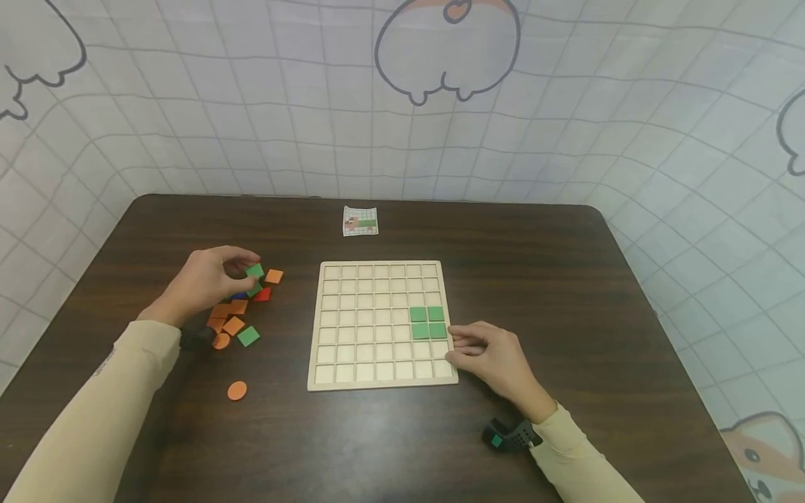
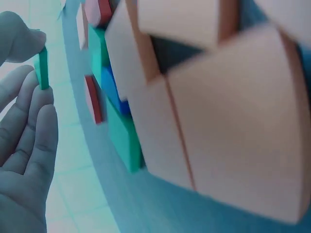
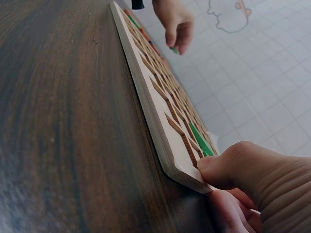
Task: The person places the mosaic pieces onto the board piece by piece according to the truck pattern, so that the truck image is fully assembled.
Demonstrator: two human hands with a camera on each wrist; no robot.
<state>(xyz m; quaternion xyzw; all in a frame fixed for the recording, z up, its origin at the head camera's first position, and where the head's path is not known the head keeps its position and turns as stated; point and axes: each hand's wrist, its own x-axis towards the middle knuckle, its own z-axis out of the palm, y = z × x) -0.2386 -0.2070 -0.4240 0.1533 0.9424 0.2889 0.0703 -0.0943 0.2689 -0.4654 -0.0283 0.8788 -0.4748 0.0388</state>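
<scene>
Over the pile at the left, my left hand [image 1: 204, 283] pinches a green square tile [image 2: 43, 69] between thumb and fingertips, raised off the table. Under that hand lie loose orange tiles [image 1: 234, 326], a red tile [image 1: 262, 294], a partly covered blue tile [image 2: 114, 91] and another green tile [image 1: 248, 336]. A pale wooden grid board [image 1: 358, 317] lies mid-table, with several green square tiles [image 1: 419, 314] grouped in cells near its right side. My right hand [image 1: 497, 355] grips the board's right edge, thumb on top and fingers below in the right wrist view.
One round orange tile [image 1: 237, 390] lies apart, nearer me than the pile. A small printed card [image 1: 360, 221] with a coloured grid pattern rests behind the board. White gridded cloth [image 1: 302, 140] stands around the dark wooden table [image 1: 390, 447].
</scene>
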